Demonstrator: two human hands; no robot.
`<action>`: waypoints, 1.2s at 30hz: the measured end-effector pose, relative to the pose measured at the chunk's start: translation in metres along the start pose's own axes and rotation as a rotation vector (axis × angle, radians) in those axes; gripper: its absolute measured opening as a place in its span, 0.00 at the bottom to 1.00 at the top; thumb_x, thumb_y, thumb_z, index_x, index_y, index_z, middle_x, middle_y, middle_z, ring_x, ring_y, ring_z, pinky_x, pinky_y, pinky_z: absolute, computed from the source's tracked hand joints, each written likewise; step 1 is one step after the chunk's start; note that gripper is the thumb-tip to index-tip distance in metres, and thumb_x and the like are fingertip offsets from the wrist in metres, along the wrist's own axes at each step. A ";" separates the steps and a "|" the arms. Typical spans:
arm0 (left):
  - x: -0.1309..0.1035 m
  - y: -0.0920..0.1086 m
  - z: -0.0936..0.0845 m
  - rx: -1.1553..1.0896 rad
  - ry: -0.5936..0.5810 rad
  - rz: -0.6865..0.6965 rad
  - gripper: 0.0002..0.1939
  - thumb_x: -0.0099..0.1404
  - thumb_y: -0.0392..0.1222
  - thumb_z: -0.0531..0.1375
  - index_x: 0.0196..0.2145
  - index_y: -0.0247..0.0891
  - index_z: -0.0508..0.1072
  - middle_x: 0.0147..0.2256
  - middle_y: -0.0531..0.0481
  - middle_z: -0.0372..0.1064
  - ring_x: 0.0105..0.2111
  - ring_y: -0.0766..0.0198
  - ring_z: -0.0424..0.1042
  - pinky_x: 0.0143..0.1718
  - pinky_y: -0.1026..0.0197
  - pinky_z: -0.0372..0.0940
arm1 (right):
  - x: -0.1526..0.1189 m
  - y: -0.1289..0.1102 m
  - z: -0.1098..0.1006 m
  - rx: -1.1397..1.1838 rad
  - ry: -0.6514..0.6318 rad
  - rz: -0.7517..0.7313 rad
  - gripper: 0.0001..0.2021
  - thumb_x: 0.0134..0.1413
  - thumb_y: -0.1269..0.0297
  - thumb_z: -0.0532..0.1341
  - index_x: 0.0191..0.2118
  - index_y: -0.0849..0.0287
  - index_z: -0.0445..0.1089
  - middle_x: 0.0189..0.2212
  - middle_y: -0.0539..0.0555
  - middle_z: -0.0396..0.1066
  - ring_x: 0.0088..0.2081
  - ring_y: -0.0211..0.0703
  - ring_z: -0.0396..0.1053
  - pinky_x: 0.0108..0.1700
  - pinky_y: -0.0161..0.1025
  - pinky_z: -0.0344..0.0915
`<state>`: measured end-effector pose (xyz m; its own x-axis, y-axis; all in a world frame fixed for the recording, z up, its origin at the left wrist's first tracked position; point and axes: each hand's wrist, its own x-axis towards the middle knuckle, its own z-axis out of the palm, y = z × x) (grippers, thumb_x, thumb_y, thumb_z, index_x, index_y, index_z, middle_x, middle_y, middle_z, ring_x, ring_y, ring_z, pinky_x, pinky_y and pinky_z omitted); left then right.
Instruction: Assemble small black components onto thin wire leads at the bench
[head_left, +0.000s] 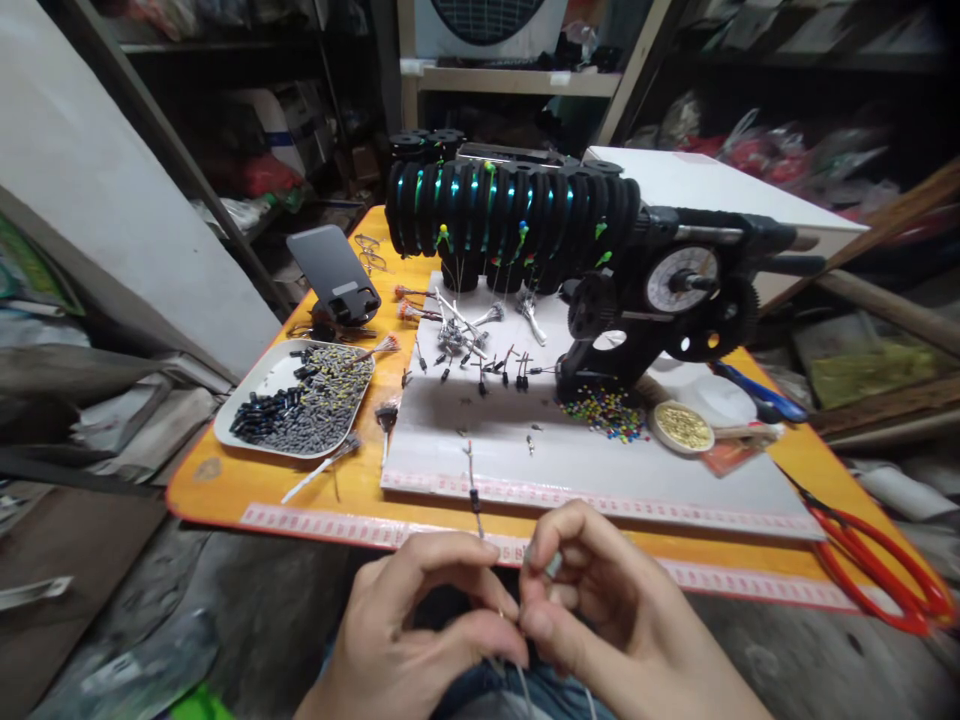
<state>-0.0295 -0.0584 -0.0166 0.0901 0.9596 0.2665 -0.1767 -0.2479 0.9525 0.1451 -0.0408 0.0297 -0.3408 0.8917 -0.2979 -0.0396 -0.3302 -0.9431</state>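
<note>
You've prob. got several pcs. done, judging by the black-barrelled pcs. [483, 385] on the white board [600, 470]; the pale line [523, 685] you're working looks unfinished. Your L hand [427, 605] and R hand [600, 600] meet at the fingertips, both seemingly pinched on it, just off the worktop [360, 492] edge; exact grip's hidden, can't tell.

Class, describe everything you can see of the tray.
The tray is white, shallow, round-cornered and plastic-looking, with a raised rim. It lies flat on the orange table, left of the board. Black pieces and grey pieces cover much of its floor. A white-stemmed bundle lies at its near right corner, apparently touching.
</note>
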 end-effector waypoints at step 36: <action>0.032 0.027 -0.013 0.521 -0.490 0.433 0.21 0.71 0.29 0.57 0.59 0.39 0.62 0.32 0.48 0.80 0.29 0.63 0.77 0.35 0.63 0.71 | 0.013 -0.008 -0.009 -0.069 -0.230 0.013 0.15 0.59 0.53 0.66 0.34 0.56 0.62 0.28 0.45 0.64 0.29 0.34 0.64 0.31 0.31 0.59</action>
<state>-0.0446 -0.0327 0.0154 0.5561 0.6288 0.5436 0.1711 -0.7266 0.6655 0.1489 -0.0238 0.0320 -0.5462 0.7909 -0.2761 0.0277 -0.3123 -0.9496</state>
